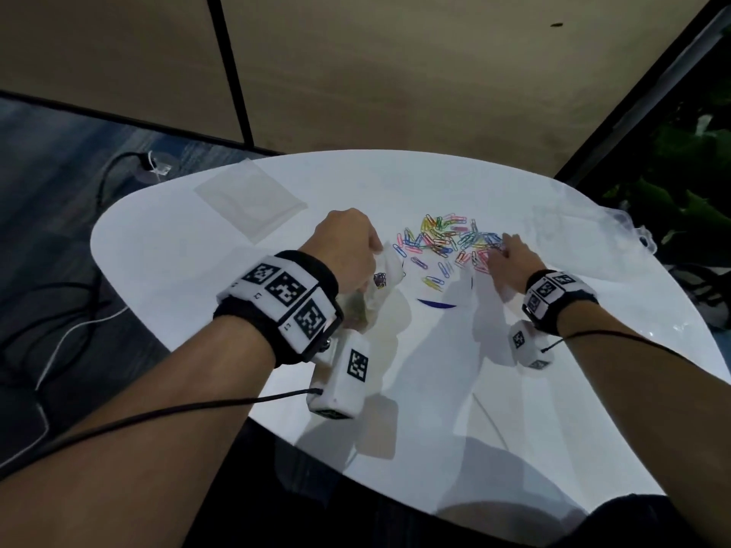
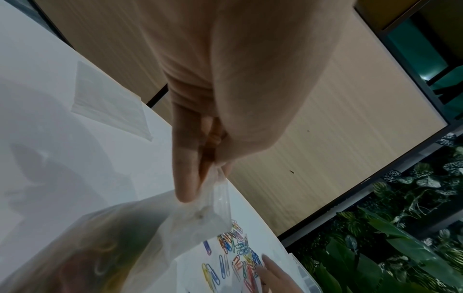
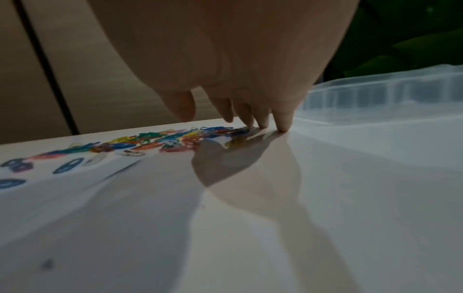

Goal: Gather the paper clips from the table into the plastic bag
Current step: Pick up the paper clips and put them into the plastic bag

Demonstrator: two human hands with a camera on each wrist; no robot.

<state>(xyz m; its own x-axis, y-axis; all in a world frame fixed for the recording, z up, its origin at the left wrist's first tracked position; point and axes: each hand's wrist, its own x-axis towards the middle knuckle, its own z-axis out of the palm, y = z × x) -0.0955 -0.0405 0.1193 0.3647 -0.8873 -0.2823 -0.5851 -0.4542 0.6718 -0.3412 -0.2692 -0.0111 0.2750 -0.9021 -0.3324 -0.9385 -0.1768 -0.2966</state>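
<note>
Meanwhile: Clips Half Gathered

Left hand (image 1: 348, 251) pinches the clear plastic bag (image 1: 375, 286), some clips inside. Right hand (image 1: 510, 263), fingers (image 3: 283, 123) straight, touches the pile of colourful paper clips (image 1: 447, 239) on the white round table (image 1: 553, 389).

A white table (image 1: 205, 247) carries scattered paper clips (image 1: 447, 239), a flat clear bag (image 1: 249, 197), and seemingly a plastic container (image 3: 391, 93).

Bare surface (image 1: 455, 369) lies open on the near side of the paper clips (image 1: 447, 239). A clear plastic container (image 3: 385, 95) borders the right, flat bags (image 1: 249, 195) the far left.
</note>
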